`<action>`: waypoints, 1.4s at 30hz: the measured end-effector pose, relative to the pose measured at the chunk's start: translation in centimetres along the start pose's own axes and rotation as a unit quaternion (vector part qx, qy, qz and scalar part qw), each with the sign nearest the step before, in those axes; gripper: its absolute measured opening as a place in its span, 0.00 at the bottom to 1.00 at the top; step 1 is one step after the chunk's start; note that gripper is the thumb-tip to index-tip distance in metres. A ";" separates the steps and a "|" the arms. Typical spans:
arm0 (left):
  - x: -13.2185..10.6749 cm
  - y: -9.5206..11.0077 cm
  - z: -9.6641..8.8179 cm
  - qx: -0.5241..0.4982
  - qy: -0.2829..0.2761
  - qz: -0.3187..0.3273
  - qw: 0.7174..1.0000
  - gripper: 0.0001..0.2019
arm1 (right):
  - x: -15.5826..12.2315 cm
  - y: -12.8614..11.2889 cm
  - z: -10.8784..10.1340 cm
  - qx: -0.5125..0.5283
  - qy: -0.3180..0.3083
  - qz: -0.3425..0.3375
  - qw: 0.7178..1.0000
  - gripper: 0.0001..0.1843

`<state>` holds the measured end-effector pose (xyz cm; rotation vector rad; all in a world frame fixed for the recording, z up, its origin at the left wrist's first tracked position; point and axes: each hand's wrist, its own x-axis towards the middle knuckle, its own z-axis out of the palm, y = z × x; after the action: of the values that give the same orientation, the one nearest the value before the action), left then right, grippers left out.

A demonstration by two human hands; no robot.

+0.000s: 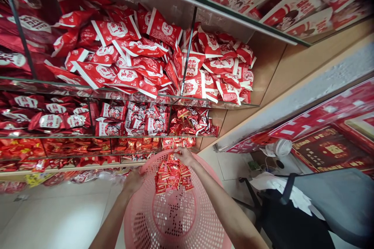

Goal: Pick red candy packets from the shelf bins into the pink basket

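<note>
Between L hand [134, 182] & R hand [185, 157]: pink basket [133, 212], holes all round. L hand gripping its rim, fingers curled over. R hand up by far rim, fingers bent in at sm. red packets [173, 178]; can't tell if pinching any. Packets piled inside basket, just below R hand's fingertips, to right of L hand. Beyond both hands, shelf unit [271, 62] w/ red-&-white bags [125, 60], lg. ones on upper shelves. Well right of R hand, chair [288, 221]; left of L hand, tiled floor [55, 218].
</note>
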<state>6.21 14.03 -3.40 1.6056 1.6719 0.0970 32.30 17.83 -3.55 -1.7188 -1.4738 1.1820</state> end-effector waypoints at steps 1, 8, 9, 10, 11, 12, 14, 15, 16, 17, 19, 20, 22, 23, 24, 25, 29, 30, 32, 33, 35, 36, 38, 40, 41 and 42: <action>-0.1 0.1 0.0 -0.001 -0.001 -0.001 1.000 0.15 | 0.0 -0.2 0.0 -0.031 0.007 -0.006 0.999 0.03; -0.2 0.0 0.0 -0.008 0.008 0.003 1.000 0.15 | -1.4 -1.6 0.2 -0.200 0.025 -0.036 0.979 0.08; -0.1 0.0 0.0 -0.010 0.005 0.003 1.000 0.14 | -1.7 -1.8 0.3 -0.213 0.025 -0.038 0.976 0.09; 0.0 -0.1 0.1 -0.011 0.003 0.003 1.000 0.14 | -1.9 -1.9 0.3 -0.233 0.026 -0.043 0.971 0.10; 0.0 -0.2 0.1 -0.009 0.002 0.002 1.000 0.14 | -2.1 -2.0 0.4 -0.256 0.025 -0.050 0.965 0.11; 0.1 -0.3 0.2 -0.007 0.003 0.003 1.000 0.14 | -2.3 -2.1 0.5 -0.281 0.022 -0.058 0.958 0.11; 0.2 -0.4 0.3 -0.001 0.006 0.006 1.000 0.15 | -2.4 -2.2 0.6 -0.324 0.012 -0.075 0.943 0.11; 0.3 -0.5 0.3 0.001 0.009 0.007 1.000 0.15 | -2.5 -2.2 0.6 -0.338 0.006 -0.082 0.938 0.12; 0.3 -0.5 0.3 0.002 0.011 0.008 1.000 0.15 | -2.6 -2.3 0.6 -0.344 0.001 -0.086 0.935 0.12; 0.3 -0.5 0.3 0.002 0.012 0.008 1.000 0.15 | -2.6 -2.3 0.7 -0.342 -0.002 -0.087 0.936 0.13; 0.3 -0.5 0.3 -0.004 0.009 0.009 1.000 0.15 | -2.9 -2.5 0.6 -0.342 0.000 -0.091 0.935 0.14; 0.2 -0.4 0.2 -0.008 0.006 0.009 1.000 0.14 | -3.2 -2.5 0.6 -0.339 0.003 -0.098 0.936 0.13; 0.1 -0.3 0.1 -0.012 0.002 0.008 1.000 0.14 | -3.9 -2.7 0.4 -0.326 -0.001 -0.127 0.937 0.13; 0.0 -0.2 0.0 -0.012 0.002 0.008 1.000 0.14 | -4.3 -2.6 0.2 -0.319 -0.011 -0.147 0.936 0.14; 0.0 -0.1 0.0 -0.011 0.002 0.008 1.000 0.14 | -4.7 -2.6 0.1 -0.316 -0.026 -0.168 0.933 0.15; 0.0 -0.1 0.0 -0.009 0.002 0.009 1.000 0.14 | -5.1 -2.4 0.0 -0.320 -0.044 -0.184 0.928 0.16; 0.0 0.0 -0.1 -0.008 -0.001 0.007 1.000 0.16 | -6.2 -1.4 0.0 -0.380 -0.090 -0.187 0.902 0.17; 0.0 0.1 -0.1 -0.008 -0.001 0.005 1.000 0.15 | -6.4 -1.1 0.1 -0.393 -0.090 -0.179 0.898 0.16; 0.0 0.1 -0.1 -0.008 -0.003 0.002 1.000 0.15 | -6.7 -0.9 0.5 -0.409 -0.082 -0.163 0.894 0.15; -0.1 0.1 -0.1 -0.007 -0.003 0.001 1.000 0.15 | -6.8 -1.0 0.8 -0.415 -0.073 -0.158 0.893 0.16; -0.1 0.1 -0.1 -0.003 0.000 0.000 1.000 0.15 | -7.1 -1.5 1.4 -0.424 -0.056 -0.162 0.889 0.18; -0.1 0.1 -0.1 -0.001 0.002 0.001 1.000 0.15 | -7.2 -1.9 1.8 -0.427 -0.051 -0.172 0.886 0.19; -0.1 0.0 0.0 -0.001 0.001 0.008 1.000 0.15 | -7.1 -2.9 2.7 -0.430 -0.049 -0.198 0.879 0.19; -0.1 0.0 0.0 -0.002 0.000 0.013 1.000 0.15 | -6.6 -4.0 3.7 -0.434 -0.053 -0.218 0.873 0.20; 0.0 0.0 0.0 -0.002 -0.001 0.014 1.000 0.14 | -6.3 -4.4 4.3 -0.438 -0.053 -0.222 0.870 0.20; 0.0 -0.1 0.0 -0.001 0.000 0.014 1.000 0.14 | -5.9 -4.6 4.8 -0.443 -0.054 -0.221 0.867 0.21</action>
<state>6.19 14.00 -3.45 1.6279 1.6486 0.1143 25.97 12.65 -0.16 -1.6651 -2.5623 0.3388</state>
